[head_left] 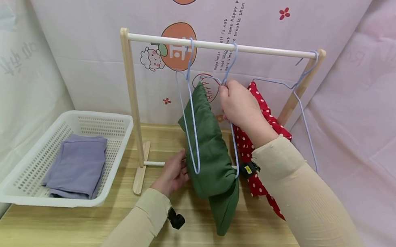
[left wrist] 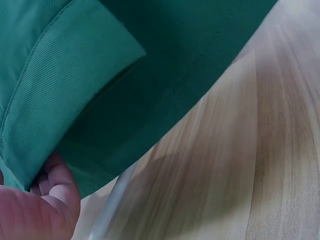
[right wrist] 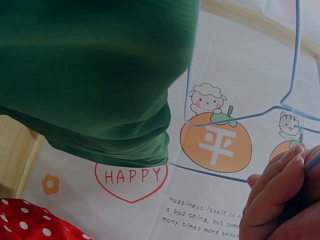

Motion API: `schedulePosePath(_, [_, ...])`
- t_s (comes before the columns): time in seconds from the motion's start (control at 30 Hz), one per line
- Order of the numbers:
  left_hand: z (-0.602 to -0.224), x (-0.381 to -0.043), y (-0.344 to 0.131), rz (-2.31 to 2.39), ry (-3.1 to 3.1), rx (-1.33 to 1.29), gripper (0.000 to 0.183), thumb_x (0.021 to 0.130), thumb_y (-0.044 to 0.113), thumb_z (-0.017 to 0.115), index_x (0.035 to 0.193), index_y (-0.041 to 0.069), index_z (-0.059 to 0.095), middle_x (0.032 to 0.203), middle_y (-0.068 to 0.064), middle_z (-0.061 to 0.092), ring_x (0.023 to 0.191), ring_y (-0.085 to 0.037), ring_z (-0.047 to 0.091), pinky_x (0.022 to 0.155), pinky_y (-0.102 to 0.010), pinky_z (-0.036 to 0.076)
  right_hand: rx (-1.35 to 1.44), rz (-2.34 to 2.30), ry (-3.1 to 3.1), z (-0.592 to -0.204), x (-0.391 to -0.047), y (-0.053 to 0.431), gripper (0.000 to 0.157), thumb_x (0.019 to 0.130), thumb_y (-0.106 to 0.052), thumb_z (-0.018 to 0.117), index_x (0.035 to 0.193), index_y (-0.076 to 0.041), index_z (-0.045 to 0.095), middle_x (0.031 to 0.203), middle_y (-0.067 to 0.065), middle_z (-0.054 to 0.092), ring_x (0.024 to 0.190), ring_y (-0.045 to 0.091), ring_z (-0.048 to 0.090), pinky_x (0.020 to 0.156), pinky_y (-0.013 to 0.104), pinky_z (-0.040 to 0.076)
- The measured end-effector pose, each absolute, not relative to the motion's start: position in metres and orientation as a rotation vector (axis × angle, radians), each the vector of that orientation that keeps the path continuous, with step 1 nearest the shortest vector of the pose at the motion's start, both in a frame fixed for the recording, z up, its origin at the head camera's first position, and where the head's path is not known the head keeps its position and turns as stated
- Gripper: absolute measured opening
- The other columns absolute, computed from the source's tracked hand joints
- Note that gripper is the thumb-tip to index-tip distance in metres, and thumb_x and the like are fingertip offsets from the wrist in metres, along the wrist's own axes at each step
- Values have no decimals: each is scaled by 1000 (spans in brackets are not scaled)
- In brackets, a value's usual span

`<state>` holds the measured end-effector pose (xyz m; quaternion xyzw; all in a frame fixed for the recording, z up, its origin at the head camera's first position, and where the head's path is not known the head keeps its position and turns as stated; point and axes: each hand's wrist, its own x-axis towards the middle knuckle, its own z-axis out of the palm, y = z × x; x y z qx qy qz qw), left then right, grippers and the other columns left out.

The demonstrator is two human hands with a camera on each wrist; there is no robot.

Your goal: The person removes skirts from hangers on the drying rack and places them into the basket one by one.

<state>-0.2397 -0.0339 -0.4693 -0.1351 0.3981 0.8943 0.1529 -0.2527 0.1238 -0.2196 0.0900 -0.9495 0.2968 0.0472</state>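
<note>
A green cloth [head_left: 209,153] hangs folded over a blue wire hanger [head_left: 231,62], whose hook is on the white rod. My right hand [head_left: 240,106] pinches that hanger's neck just below the hook; its curled fingers also show in the right wrist view [right wrist: 280,205]. Lower down, my left hand [head_left: 173,174] is at the left side of the cloth. In the left wrist view its fingers [left wrist: 60,177] curl at the edge of a green flap, with fingertips partly hidden behind the fabric. A second blue hanger [head_left: 193,119], bare, hangs in front to the left.
The white rod [head_left: 265,51] spans a wooden rack standing on the table [head_left: 61,226]. To the right, a red polka-dot cloth [head_left: 242,145] hangs beside my right forearm, near another blue hanger [head_left: 316,60]. At left, a white basket [head_left: 107,115] holds a folded lavender cloth [head_left: 77,163].
</note>
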Motion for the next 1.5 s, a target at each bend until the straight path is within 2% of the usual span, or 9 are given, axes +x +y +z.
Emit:
schedulePosePath(0.23, [-467,-242,-35,2653,1079,-436,28,111,34,50,104,9,60,98,-2,64,87,-9,65,79,-22,57,280,914,-2901,-219,-253,124,34,112,-35,40,123,-6,53,87,14,61,70,26,65,66,33,56])
schedulePosePath(0.43, [-464,-244,-38,2682,1024,-440,29,110,37,52,114,10,62,100,2,71,91,-9,69,85,-25,58,280,919,-2904,-219,-253,125,33,112,-35,39,121,-6,53,87,14,61,69,26,64,65,33,56])
schedulePosePath(0.57, [-459,-243,-41,2662,1071,-460,31,109,41,54,116,11,61,96,2,73,88,-10,70,83,-28,59,284,928,-2903,-218,-252,125,33,113,-35,39,122,-6,54,85,14,61,68,26,63,64,33,55])
schedulePosePath(0.83, [-449,-239,-47,2644,1176,-544,27,106,37,61,112,11,61,91,2,71,81,-11,69,76,-28,58,278,936,-2909,-217,-251,127,36,113,-34,38,127,-5,54,86,13,61,68,26,63,63,32,55])
schedulePosePath(1.0, [-446,-237,-52,2648,1161,-517,32,106,37,59,124,9,57,101,0,67,89,-12,67,84,-29,57,264,960,-2919,-215,-250,127,38,113,-34,38,133,-6,52,92,14,63,71,26,64,65,33,56])
schedulePosePath(1.13, [-443,-235,-54,2648,1214,-527,41,107,35,55,137,8,51,114,-2,60,99,-13,62,93,-30,51,257,974,-2933,-215,-251,126,39,112,-34,38,137,-6,49,95,14,65,72,27,64,67,34,58])
schedulePosePath(1.23, [-441,-234,-55,2660,1300,-555,45,105,33,54,141,6,48,120,-4,56,103,-15,58,96,-30,48,258,982,-2939,-214,-251,125,38,112,-34,38,137,-7,49,98,14,66,73,27,64,69,35,58])
schedulePosePath(1.33, [-438,-232,-56,2680,1381,-576,40,104,31,54,135,6,52,118,-4,57,102,-16,58,94,-30,50,268,988,-2940,-213,-251,125,37,112,-33,38,136,-7,49,100,14,67,73,27,64,69,35,58])
schedulePosePath(1.5, [-434,-229,-57,2736,1472,-554,25,104,29,53,115,7,57,101,-1,63,87,-12,64,79,-27,57,275,997,-2939,-211,-251,124,33,111,-30,38,132,-7,50,100,13,67,72,27,63,68,34,57])
